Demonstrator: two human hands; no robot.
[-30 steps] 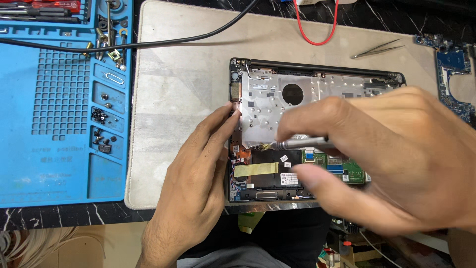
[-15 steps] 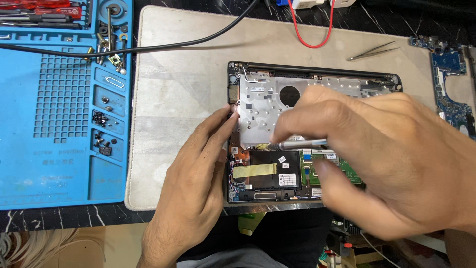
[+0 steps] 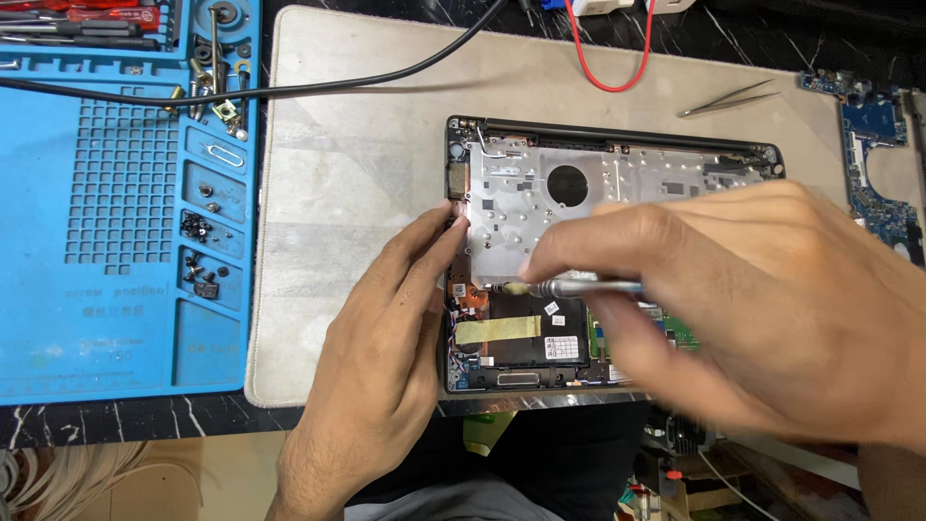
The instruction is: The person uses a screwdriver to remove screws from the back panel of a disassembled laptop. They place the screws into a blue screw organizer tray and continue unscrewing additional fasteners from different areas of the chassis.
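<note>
Screwdriver tip near exposed laptop internals

Right hand [image 3: 762, 309] gripped screwdriver [image 3: 579, 287]; left hand [image 3: 386, 347], fingers extended, steadied laptop base [image 3: 617, 169]; could slip, gouging circuitry.

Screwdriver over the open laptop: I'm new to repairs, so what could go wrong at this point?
The screwdriver lies nearly flat in the right hand, its tip near the bare parts inside the laptop; a slip might scratch them. The left hand steadies only the left edge, so the laptop might shift on the mat. A loosened screw could drop inside, far from the blue tray.
</note>
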